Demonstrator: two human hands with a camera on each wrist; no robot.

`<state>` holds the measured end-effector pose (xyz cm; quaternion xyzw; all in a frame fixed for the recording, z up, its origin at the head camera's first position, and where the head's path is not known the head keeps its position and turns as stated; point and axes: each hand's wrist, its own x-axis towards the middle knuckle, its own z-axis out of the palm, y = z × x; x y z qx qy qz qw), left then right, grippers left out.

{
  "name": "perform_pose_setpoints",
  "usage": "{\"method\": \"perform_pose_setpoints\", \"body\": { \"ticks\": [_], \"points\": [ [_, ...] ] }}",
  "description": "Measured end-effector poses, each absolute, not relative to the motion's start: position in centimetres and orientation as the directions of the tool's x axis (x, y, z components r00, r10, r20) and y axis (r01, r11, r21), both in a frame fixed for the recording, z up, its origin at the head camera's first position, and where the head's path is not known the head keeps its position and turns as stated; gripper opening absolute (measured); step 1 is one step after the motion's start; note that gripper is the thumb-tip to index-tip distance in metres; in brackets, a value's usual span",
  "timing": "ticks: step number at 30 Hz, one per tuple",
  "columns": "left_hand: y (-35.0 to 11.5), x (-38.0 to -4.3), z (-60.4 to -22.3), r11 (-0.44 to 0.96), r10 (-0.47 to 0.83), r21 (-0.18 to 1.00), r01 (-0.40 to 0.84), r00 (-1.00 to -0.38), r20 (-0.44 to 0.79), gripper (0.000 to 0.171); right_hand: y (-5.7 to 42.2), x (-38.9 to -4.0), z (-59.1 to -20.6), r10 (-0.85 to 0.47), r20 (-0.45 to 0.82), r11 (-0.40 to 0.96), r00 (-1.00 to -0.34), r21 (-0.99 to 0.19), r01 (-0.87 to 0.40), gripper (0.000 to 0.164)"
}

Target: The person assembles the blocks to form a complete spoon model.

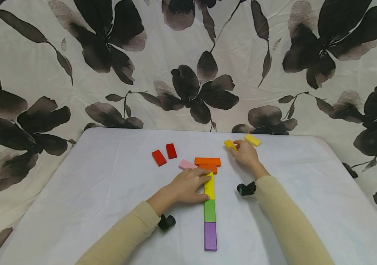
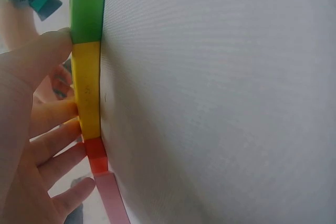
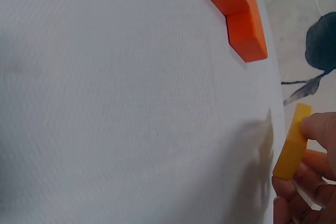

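Observation:
My left hand (image 1: 188, 186) rests along a yellow block (image 1: 210, 189), its thumb and fingertips touching the side and top. That block lies in a line with a green block (image 1: 209, 211) and a purple block (image 1: 210, 236). At the far end of the line are two orange blocks (image 1: 207, 162), with a pink block (image 1: 187, 164) beside them on the left. In the left wrist view the fingers are spread and fairly straight. My right hand (image 1: 246, 152) pinches another yellow block (image 3: 293, 142) between thumb and fingers near the far table edge.
A further yellow block (image 1: 252, 140) lies by the far edge, just beyond the right hand. Two red blocks (image 1: 159, 158) lie at the back left. The white tabletop (image 1: 108, 176) ends at a floral curtain (image 1: 205, 73). A black wrist camera (image 1: 246, 188) hangs under each wrist.

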<state>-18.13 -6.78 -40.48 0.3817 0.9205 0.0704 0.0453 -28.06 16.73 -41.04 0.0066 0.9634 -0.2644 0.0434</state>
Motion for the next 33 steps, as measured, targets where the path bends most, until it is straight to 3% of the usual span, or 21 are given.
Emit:
{"method": "perform_pose_setpoints", "body": {
  "ticks": [20, 33],
  "points": [
    [-6.7, -18.2, -40.6, 0.701, 0.707, 0.160, 0.695, -0.706, -0.031, 0.062, 12.8, -27.8, -40.5, 0.000, -0.201, 0.834, -0.980, -0.541, 0.111, 0.047],
    [-6.7, -18.2, -40.7, 0.702, 0.706, 0.159, 0.694, -0.707, -0.029, 0.062, 11.9, -27.8, -40.8, 0.005, -0.199, 0.851, -0.980, -0.513, 0.108, 0.051]
  ]
}}
